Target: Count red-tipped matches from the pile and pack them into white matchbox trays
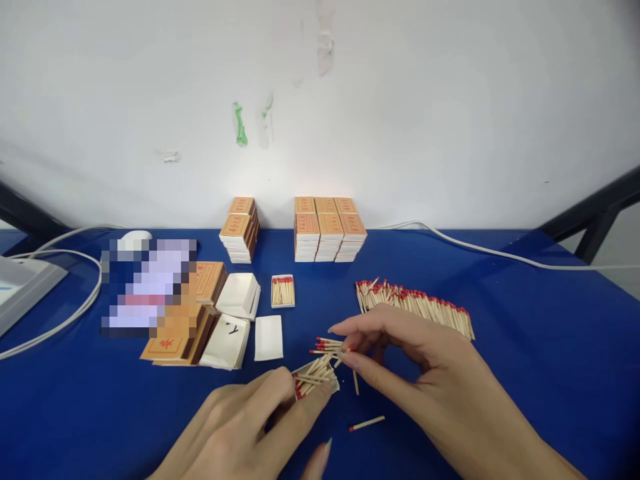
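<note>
Left hand (235, 427) grips a small tray (316, 378) low on the blue surface (525, 373), sticks lying crooked inside. Right hand (400, 360) pinches a few matches (327, 345) just above it. A pile (415, 303) lies beyond, a stray match (367, 423) nearby.

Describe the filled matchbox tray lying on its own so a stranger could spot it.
On the blue table, look just in front of the big block of stacked matchboxes at the wall. The tray lies there alone, the only white one neatly packed with red-tipped matches.
</note>
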A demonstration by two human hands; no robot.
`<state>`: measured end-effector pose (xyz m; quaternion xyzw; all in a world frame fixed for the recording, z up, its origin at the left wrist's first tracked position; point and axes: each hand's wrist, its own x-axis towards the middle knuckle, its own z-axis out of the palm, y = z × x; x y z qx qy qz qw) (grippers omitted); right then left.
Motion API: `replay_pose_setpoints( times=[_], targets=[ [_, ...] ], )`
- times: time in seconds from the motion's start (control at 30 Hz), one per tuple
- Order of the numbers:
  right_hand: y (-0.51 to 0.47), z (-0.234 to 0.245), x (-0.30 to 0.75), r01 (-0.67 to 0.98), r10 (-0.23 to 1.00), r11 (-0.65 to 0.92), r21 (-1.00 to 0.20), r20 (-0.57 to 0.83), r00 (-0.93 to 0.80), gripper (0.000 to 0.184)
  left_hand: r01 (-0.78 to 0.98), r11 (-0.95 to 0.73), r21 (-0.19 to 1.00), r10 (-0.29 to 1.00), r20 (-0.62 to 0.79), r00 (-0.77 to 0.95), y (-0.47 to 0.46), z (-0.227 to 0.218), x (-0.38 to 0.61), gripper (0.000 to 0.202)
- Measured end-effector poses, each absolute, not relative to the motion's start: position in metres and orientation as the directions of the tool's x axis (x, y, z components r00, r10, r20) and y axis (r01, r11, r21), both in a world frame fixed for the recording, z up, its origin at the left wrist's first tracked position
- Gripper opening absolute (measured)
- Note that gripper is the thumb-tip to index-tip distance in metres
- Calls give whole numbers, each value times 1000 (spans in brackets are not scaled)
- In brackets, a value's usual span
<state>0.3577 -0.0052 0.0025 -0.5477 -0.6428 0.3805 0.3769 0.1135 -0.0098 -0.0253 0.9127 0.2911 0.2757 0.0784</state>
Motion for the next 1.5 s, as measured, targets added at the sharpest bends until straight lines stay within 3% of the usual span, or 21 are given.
replay_pose_setpoints(
  times=[0.33, 0.5, 0.63, 0.8, 0.97, 1.23, 1.37, 1.5],
  targets=[
    [-4, 3, 357, 312, 992, 43, -949, 3, -127, 11, 597, -759, 260, 639, 474, 606, -15, -34, 110, 39],
    [-7, -1, 351, 274, 974, 83, -958, 19, -227, 13, 525, -741, 418, 671, 447, 591, -11, -32, 110, 24],
    [-11, -3, 349, 263, 921, 282, -923, 184, -343, 13, 436, -716, 545, 687, 441, 577, -6, -27, 111, 15],
    [-15, -4, 347, 248, 905, 389, -887, 317, -282, 17, 325, -619, 715, 734, 379, 564, 0, -18, 114, 11],
    [-15, -7, 343, 155, 901, 401, -903, 359, -243, 17, 279, -552, 786, 766, 344, 543, 1, -15, 117, 11],
    [-17, -4, 338, 112, 924, 339, -934, 308, -227, 17, 272, -502, 821, 787, 304, 536, -1, -14, 119, 7],
    [-16, 0, 341, 148, 951, 225, -963, 184, -247, 12, 300, -554, 776, 797, 392, 459, -3, -9, 116, 10],
    [-15, -1, 341, 152, 922, 161, -975, 94, -375, 11, 262, -599, 756, 779, 476, 408, -5, -8, 113, 19]
  ],
)
